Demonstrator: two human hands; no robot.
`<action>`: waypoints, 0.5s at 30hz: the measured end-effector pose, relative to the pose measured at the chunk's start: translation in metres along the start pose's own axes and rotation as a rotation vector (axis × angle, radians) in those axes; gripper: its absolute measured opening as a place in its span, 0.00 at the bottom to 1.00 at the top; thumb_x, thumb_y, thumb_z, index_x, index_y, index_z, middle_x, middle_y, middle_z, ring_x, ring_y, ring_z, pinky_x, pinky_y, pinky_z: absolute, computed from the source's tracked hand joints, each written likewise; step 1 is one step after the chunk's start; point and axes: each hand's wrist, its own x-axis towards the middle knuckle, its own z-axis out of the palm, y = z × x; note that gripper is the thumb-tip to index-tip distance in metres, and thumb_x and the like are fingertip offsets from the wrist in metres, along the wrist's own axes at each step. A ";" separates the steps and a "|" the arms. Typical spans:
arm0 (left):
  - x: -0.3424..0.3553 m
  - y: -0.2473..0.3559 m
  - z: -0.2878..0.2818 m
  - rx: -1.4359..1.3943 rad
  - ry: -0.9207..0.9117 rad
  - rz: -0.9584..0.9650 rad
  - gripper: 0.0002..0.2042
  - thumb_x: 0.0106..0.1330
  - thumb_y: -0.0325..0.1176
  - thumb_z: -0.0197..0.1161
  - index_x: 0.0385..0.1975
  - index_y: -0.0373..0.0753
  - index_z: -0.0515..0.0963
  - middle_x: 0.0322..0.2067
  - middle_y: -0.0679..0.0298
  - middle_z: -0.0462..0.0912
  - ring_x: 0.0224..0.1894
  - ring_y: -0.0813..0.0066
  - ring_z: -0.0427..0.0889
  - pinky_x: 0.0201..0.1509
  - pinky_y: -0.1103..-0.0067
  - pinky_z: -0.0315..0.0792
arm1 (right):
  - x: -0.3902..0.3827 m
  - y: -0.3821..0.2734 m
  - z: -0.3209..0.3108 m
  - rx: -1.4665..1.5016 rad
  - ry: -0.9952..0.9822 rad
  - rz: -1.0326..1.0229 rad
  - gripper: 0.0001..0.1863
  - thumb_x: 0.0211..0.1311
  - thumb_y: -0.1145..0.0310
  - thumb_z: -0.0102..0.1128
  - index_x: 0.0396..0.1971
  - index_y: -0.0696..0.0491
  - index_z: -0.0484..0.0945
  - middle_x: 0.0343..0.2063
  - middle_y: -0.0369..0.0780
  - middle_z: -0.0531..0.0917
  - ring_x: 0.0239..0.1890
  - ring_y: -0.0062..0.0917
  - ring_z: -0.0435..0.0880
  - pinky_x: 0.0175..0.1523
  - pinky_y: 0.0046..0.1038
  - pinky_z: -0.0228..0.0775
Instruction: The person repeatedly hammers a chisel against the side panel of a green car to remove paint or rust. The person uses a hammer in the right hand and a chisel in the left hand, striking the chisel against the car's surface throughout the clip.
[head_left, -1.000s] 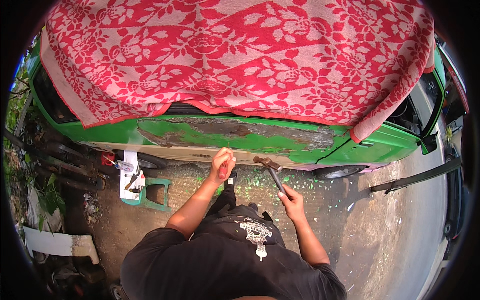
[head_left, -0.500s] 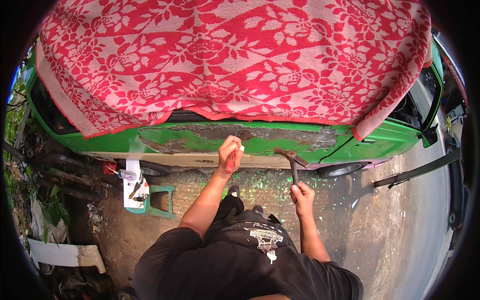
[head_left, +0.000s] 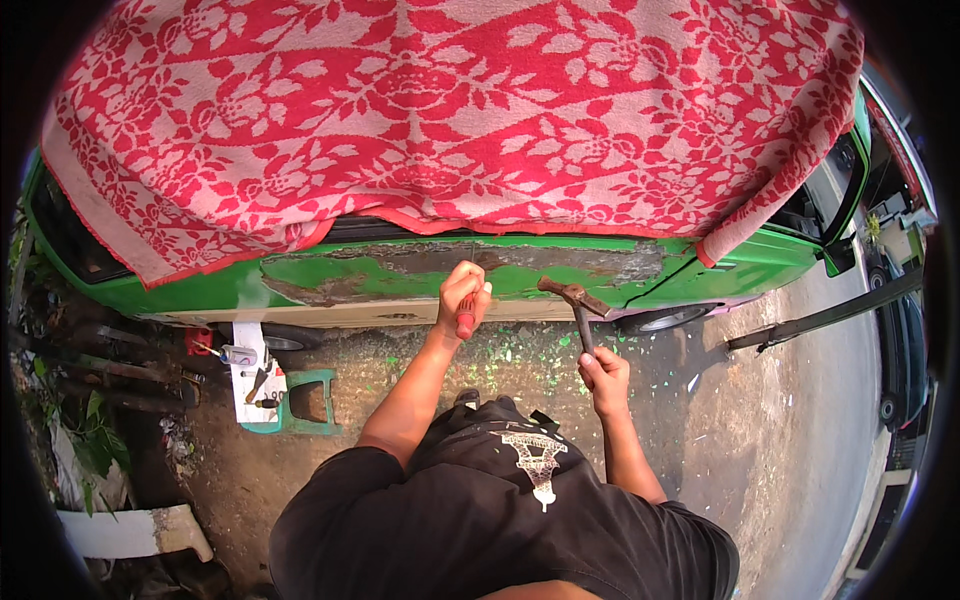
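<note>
My left hand [head_left: 462, 292] grips a tool with a red handle [head_left: 465, 326], held upright against the side of a green car [head_left: 420, 278] where the paint is scraped down to brown metal [head_left: 500, 258]. My right hand [head_left: 602, 378] holds a hammer [head_left: 574, 298] by its dark handle, the rusty head raised just right of the left hand and close to the panel. A red and pink flowered blanket [head_left: 450, 110] covers the car's roof and windows above both hands.
Green paint chips [head_left: 500, 362] litter the dirt below the panel. A small green stool [head_left: 300, 402] with a white board and small tools stands at the left. A car wheel [head_left: 655, 320] is at the right; pavement and another vehicle [head_left: 900, 330] lie farther right.
The view has shifted closer to the car. My left hand with the red-handled tool has stayed on the scraped panel, and the hammer has risen and come nearer to it.
</note>
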 end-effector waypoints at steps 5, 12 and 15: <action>0.005 -0.002 -0.006 -0.018 -0.005 0.014 0.12 0.54 0.17 0.60 0.18 0.32 0.62 0.25 0.60 0.69 0.25 0.69 0.69 0.29 0.76 0.66 | -0.001 -0.006 0.009 -0.022 0.015 0.005 0.09 0.63 0.68 0.65 0.33 0.59 0.81 0.17 0.26 0.71 0.18 0.08 0.62 0.22 0.17 0.49; 0.005 0.000 -0.003 0.008 -0.053 -0.013 0.12 0.53 0.14 0.61 0.19 0.32 0.62 0.25 0.60 0.69 0.26 0.68 0.68 0.31 0.76 0.66 | -0.007 -0.006 0.018 -0.017 0.038 -0.020 0.10 0.65 0.68 0.64 0.35 0.61 0.80 0.17 0.27 0.71 0.18 0.09 0.62 0.22 0.17 0.49; 0.011 0.005 0.006 0.019 -0.038 -0.069 0.13 0.53 0.13 0.61 0.20 0.32 0.62 0.25 0.59 0.69 0.26 0.66 0.69 0.32 0.75 0.67 | -0.011 -0.010 0.027 -0.013 0.034 -0.073 0.11 0.67 0.67 0.61 0.37 0.62 0.80 0.18 0.28 0.71 0.19 0.10 0.63 0.23 0.17 0.50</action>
